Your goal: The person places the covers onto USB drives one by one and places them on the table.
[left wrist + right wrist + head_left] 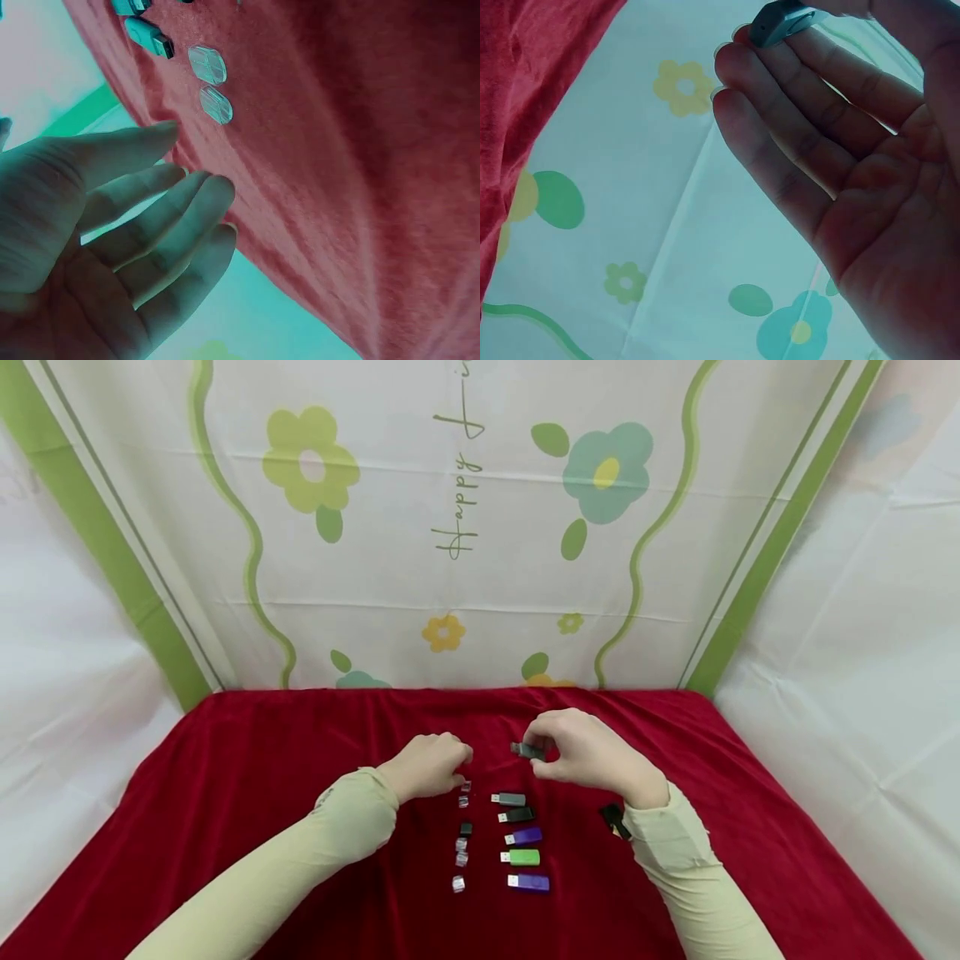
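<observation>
My right hand [585, 747] pinches a dark grey USB flash drive [528, 750] between thumb and fingertips, its metal plug pointing left. In the right wrist view the grey body of that drive [780, 22] shows at the fingertips. My left hand [429, 767] hovers by the upper end of a column of small caps, fingers loosely bent and holding nothing. Two clear caps [216, 105] lie on the cloth beyond its fingertips in the left wrist view. Right of the caps runs a column of USB drives: grey [510, 799], black [517, 815], purple [525, 836], green [522, 857] and blue-purple [531, 883].
Lower in the cap column lie a black cap [466, 829] and more clear caps [458, 884]. A small black object [615, 820] lies beside the right sleeve. Red velvet cloth [285, 752] covers the table, and a flowered white curtain [495, 568] hangs behind it.
</observation>
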Tool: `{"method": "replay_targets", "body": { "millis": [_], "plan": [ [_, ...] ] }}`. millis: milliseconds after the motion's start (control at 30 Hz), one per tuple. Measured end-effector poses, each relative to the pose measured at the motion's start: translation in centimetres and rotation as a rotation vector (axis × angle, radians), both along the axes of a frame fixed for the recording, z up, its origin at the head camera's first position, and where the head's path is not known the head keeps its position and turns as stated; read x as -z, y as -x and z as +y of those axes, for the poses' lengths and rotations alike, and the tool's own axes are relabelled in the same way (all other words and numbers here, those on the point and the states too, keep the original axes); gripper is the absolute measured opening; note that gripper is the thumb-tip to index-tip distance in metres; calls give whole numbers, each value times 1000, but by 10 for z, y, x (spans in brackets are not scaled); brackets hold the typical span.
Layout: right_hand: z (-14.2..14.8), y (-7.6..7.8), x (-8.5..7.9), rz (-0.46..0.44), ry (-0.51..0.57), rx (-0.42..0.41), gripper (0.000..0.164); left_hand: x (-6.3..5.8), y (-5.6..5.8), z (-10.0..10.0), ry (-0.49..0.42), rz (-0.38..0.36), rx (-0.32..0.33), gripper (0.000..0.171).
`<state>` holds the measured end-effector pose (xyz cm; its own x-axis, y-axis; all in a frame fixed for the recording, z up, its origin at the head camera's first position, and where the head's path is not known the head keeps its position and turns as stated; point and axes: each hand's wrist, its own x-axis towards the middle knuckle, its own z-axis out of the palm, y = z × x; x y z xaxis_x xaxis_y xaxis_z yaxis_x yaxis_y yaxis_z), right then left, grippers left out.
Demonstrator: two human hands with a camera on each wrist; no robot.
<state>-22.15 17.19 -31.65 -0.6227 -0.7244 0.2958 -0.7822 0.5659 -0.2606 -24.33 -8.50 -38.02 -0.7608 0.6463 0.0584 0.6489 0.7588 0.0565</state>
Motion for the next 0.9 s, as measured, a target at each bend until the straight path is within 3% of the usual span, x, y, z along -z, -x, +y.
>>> {"method": "replay_targets", "body": {
  "millis": [233, 433, 533, 733, 900],
  "plan": [
    [-5, -5, -4, 11, -4, 4, 16, -5, 5, 14, 65, -38, 49, 13],
    [-6, -5, -5, 27, -14, -4, 16, -2, 7, 21, 95, -52, 63, 41],
    [-6, -5, -6, 28, -12, -5, 16, -1, 8, 23, 108, -52, 55, 46],
    [-7, -6, -7, 24, -12, 3, 16, 0, 8, 24, 83, -77, 50, 41],
    [-6, -7, -7, 25, -16, 6, 16, -1, 8, 26, 73, -87, 93, 52]
  ]
}}
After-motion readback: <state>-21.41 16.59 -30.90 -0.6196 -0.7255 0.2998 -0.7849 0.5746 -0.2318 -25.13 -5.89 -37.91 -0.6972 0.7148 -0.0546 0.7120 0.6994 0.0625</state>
